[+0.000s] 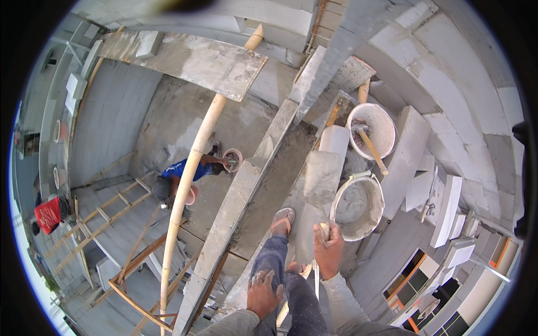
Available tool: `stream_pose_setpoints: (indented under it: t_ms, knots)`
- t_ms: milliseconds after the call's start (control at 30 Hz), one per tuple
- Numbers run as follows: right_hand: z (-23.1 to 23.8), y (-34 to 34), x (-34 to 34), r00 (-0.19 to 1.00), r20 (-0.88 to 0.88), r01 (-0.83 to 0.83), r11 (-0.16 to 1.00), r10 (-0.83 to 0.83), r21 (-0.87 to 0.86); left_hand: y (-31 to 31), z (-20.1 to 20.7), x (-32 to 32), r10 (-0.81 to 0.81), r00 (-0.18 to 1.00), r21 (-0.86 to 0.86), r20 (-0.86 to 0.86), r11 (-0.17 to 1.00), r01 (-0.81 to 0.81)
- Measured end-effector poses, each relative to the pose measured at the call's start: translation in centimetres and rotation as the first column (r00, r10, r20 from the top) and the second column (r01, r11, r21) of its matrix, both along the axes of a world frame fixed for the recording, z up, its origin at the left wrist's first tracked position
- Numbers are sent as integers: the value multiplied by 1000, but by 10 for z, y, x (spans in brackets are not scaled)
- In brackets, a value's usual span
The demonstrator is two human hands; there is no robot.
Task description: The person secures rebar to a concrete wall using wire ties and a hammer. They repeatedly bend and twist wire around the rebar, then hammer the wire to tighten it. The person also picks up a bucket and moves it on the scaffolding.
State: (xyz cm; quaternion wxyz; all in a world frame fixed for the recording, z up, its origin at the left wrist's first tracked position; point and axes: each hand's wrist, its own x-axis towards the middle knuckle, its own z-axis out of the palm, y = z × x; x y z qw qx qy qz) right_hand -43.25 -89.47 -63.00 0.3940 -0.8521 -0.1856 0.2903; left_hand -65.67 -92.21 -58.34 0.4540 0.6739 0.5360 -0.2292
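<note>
My right hand is closed round the handle of a trowel, whose broad blade is grey with mortar. The blade points away from me, over a pale block, just left of a white bucket holding wet grey mortar. My left hand lies on my thigh, holding nothing, fingers apart. Beyond the mortar bucket stands a second white bucket with a wooden-handled tool leaning out over its rim; the tool's head is partly hidden inside.
A long block wall top runs diagonally to my left. Past it, a bamboo pole supports a mortar-stained board. Well below, a person in blue reaches toward a small bucket. Pale blocks lie at right.
</note>
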Motion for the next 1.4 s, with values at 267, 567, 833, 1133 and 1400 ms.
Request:
stream_pose_setpoints:
  t_ms: [267,567,833,1133,1400]
  knots:
    - [-41,221,-3,807,-587,158,936,62,315,15,-2,12,58,998,46,5,997,-58]
    - [-200,416,90,757,-647,380,866,-88,327,32,-2,29,226,972,-3,58,974,-226]
    - [-270,468,147,632,-750,546,800,-198,249,28,-2,42,308,950,181,61,932,-314]
    - [-285,452,133,429,-805,683,730,-410,-7,40,-3,53,359,932,13,50,933,-360]
    - [-266,406,95,641,-667,424,900,-380,-105,50,-4,54,268,962,13,52,963,-269]
